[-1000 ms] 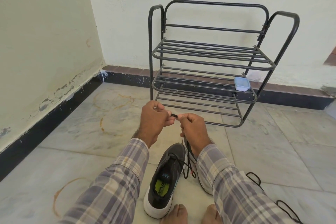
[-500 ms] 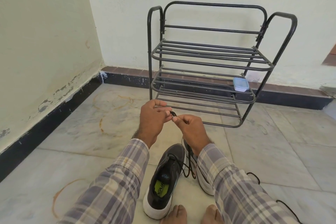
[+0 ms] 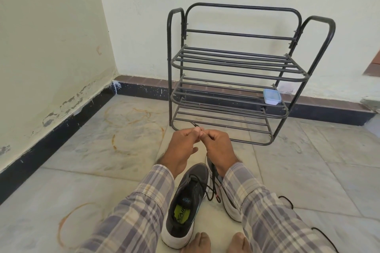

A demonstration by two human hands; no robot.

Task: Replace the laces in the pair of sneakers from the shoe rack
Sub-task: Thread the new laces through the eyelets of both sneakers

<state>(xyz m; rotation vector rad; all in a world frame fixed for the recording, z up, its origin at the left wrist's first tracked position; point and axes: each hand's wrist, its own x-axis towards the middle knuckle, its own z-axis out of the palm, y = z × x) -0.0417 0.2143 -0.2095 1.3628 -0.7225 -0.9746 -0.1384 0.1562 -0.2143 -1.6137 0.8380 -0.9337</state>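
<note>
Together two hands [image 3: 181, 150] [image 3: 220, 146] pinch lace [image 3: 214, 183], two sneakers [image 3: 189, 197] [image 3: 231, 209]

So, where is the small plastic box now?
In the head view, the small plastic box sits on the middle shelf of the shoe rack, at its right end, beside the right leg.

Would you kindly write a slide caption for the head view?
Left hand and right hand pinch a black lace above the sneakers before a shoe rack.
</note>
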